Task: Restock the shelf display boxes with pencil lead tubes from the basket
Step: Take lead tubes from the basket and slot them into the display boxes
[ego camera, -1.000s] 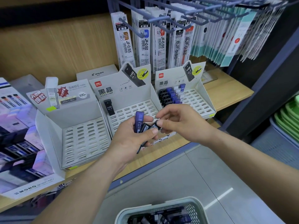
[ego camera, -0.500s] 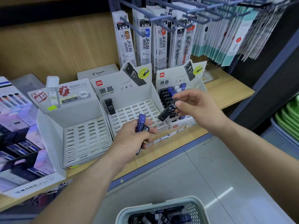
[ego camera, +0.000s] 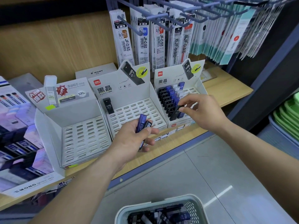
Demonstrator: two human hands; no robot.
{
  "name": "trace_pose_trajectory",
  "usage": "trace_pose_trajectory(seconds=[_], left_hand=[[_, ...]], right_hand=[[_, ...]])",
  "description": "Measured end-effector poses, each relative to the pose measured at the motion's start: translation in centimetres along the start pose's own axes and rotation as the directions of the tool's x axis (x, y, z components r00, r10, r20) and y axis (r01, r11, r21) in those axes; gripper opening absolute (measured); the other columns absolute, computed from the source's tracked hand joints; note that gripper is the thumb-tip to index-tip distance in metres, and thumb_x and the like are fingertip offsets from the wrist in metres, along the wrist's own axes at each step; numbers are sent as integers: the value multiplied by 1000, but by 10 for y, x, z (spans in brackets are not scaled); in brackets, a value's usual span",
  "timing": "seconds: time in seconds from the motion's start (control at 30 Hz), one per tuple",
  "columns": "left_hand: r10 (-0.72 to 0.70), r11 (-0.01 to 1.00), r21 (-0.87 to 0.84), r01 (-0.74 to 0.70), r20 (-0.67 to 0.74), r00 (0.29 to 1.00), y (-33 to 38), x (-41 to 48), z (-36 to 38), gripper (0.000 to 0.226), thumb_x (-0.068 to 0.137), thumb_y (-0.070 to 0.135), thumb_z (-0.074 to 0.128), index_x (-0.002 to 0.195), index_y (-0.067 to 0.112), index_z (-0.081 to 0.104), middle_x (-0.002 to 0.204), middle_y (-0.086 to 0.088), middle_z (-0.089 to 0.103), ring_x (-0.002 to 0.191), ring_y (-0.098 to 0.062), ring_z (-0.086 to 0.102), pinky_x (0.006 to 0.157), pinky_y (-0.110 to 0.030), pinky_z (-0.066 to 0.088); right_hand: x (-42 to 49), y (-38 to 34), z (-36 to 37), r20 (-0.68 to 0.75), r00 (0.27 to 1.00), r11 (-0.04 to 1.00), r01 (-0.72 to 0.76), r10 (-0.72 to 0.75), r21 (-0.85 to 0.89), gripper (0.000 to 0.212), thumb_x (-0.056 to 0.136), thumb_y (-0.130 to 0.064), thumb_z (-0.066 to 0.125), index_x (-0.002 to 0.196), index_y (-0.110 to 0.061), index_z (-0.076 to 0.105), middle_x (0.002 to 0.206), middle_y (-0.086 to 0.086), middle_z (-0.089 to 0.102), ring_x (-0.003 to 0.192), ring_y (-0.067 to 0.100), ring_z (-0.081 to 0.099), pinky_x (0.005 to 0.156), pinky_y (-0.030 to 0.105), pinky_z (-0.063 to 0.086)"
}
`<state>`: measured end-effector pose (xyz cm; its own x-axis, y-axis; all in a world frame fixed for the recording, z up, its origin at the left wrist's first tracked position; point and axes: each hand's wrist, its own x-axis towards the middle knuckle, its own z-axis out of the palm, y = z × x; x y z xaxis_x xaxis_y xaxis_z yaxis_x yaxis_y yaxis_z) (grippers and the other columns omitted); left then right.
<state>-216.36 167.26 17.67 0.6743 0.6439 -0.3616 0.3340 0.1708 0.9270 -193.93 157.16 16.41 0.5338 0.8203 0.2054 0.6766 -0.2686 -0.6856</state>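
Note:
My left hand [ego camera: 134,139] grips a blue lead tube [ego camera: 141,122] and a black one [ego camera: 148,123] in front of the middle display box [ego camera: 155,117]. That box holds one black tube [ego camera: 108,105] at its back left. My right hand [ego camera: 200,110] pinches a black lead tube [ego camera: 175,112] and sets it at the front of the black row in the right display box [ego camera: 201,84], next to a blue row. The left display box [ego camera: 84,136] has only bare slots. The basket [ego camera: 129,209] at the bottom edge holds several tubes.
Refill packs [ego camera: 144,39] hang on pegs above the boxes. A Mono display [ego camera: 24,180] with erasers fills the shelf's left end. The wooden shelf [ego camera: 226,89] ends at the right by a dark post. Green baskets [ego camera: 289,113] are stacked at far right.
My right hand took a black tube from my left hand, carried it right and now lowers it into the right box's front slot. My left hand stayed put.

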Motion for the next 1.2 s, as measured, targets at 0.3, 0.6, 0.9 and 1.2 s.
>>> trace_pose_trajectory(seconds=[0.3, 0.6, 0.9, 1.2], left_hand=[[6, 999, 34, -6, -25, 1000, 0, -2, -2, 13, 103, 26, 55, 114, 25, 62, 95, 6, 77, 66, -14, 67, 52, -26, 50], [15, 1000, 19, -15, 12, 1000, -3, 2, -1, 22, 99, 6, 59, 118, 15, 63, 95, 1, 77, 77, -15, 71, 66, -28, 60], [41, 999, -2, -41, 38, 998, -3, 2, -1, 19, 99, 8, 59, 118, 11, 64, 95, 1, 78, 84, -18, 74, 70, -27, 61], [66, 998, 4, -67, 75, 995, -6, 3, -3, 20, 92, 10, 70, 111, 13, 68, 99, -9, 77, 77, -12, 71, 66, -25, 56]], right_hand=[[1, -2, 4, 1, 997, 994, 75, -75, -83, 10, 90, -18, 72, 95, -27, 74, 88, -16, 70, 82, 3, 62, 69, 14, 44], [0, 8, 16, 31, 972, 950, 232, -231, -209, 14, 88, -19, 75, 100, -25, 76, 97, -13, 63, 82, 2, 54, 76, 30, 53], [-10, -26, 19, 52, 984, 985, 167, -169, 29, 14, 93, -23, 67, 105, -27, 74, 94, -14, 64, 80, 3, 58, 70, 10, 43], [-16, -47, 32, 231, 969, 939, 0, -84, 344, 8, 91, -21, 72, 88, -15, 69, 79, -2, 70, 71, 19, 68, 69, 32, 57]])
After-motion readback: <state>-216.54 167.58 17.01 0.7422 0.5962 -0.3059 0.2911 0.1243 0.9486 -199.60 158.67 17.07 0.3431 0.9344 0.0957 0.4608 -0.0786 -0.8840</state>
